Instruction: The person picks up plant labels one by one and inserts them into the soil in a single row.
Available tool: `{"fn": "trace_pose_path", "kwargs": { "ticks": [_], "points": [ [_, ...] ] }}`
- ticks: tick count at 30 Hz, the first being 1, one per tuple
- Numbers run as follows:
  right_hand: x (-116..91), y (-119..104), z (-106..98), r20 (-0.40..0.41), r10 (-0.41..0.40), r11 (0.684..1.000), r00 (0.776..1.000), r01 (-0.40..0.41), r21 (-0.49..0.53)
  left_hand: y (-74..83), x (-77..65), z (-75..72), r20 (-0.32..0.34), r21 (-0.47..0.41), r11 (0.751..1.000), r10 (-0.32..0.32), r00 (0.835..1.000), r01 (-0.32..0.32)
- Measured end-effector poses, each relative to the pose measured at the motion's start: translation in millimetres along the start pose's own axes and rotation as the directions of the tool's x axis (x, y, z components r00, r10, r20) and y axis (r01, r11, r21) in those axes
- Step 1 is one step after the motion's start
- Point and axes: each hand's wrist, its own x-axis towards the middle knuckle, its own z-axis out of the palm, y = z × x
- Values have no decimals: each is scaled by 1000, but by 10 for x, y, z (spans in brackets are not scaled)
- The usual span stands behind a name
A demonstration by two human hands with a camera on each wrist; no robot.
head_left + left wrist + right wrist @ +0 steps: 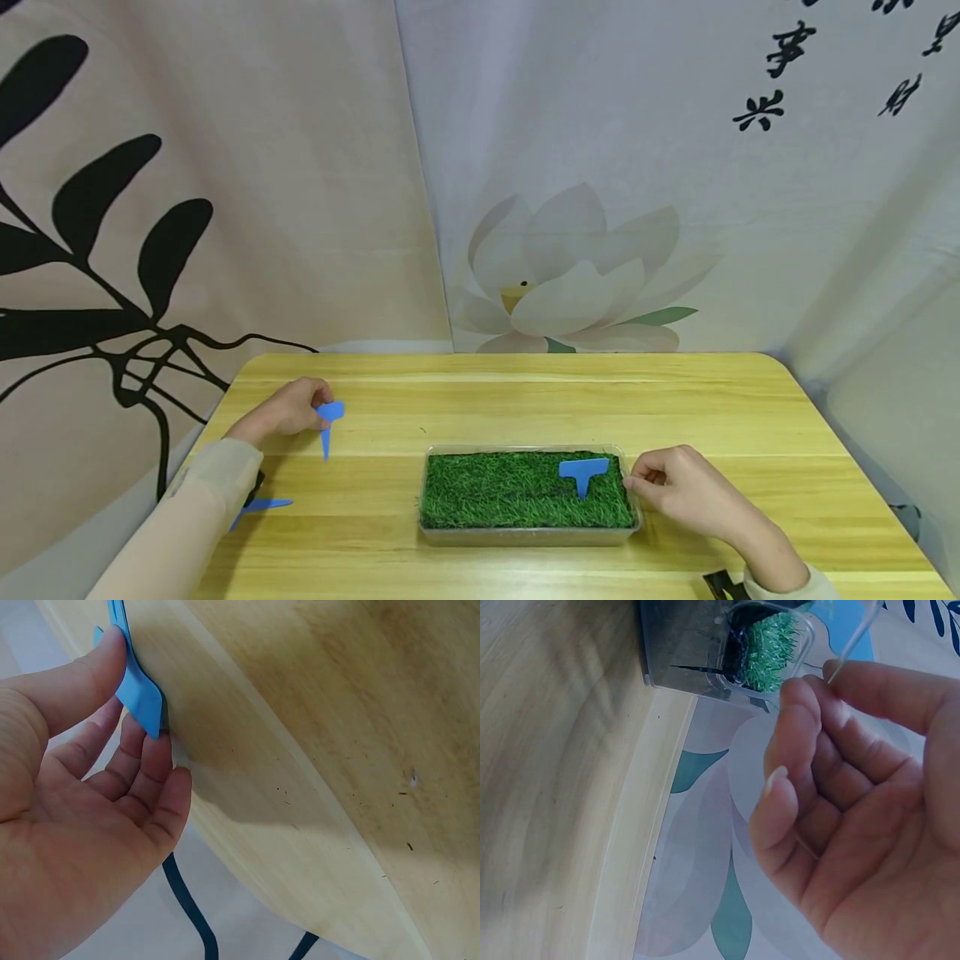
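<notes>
At ten o'clock from the clear tray [525, 538], the left hand [294, 408] pinches a blue T-shaped marker [330, 412] narrowly between thumb and fingers, its stem aimed toward six o'clock. At three o'clock, the right hand [686, 492] pinches the tray's thin rim. A second marker [583, 469] stands in the grass [487, 492], between two and three o'clock of the tray's middle, near that hand; a third [266, 505] lies at nine o'clock on the table [375, 567], partly hidden by the left sleeve [217, 479]. A low swing of that sleeve could sweep the loose marker aside. Uneven pressure on the rim might tilt the light-looking tray, and a careless right knuckle could topple the standing marker.
</notes>
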Motion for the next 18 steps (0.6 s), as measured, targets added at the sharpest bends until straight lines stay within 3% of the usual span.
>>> {"fn": "trace_pose_path", "kwargs": {
  "ticks": [10, 18],
  "points": [
    [-2, 5, -3, -7, 6, 1000, 1000, -6, -13, 21, -40, -8, -37, 11, 999, 39, 999, -39],
    [-5, 12, 0, -17, 4, 1000, 1000, -4, -12, 104, -123, -72, -37, -92, 990, 104, 994, -107]
  ]
}}
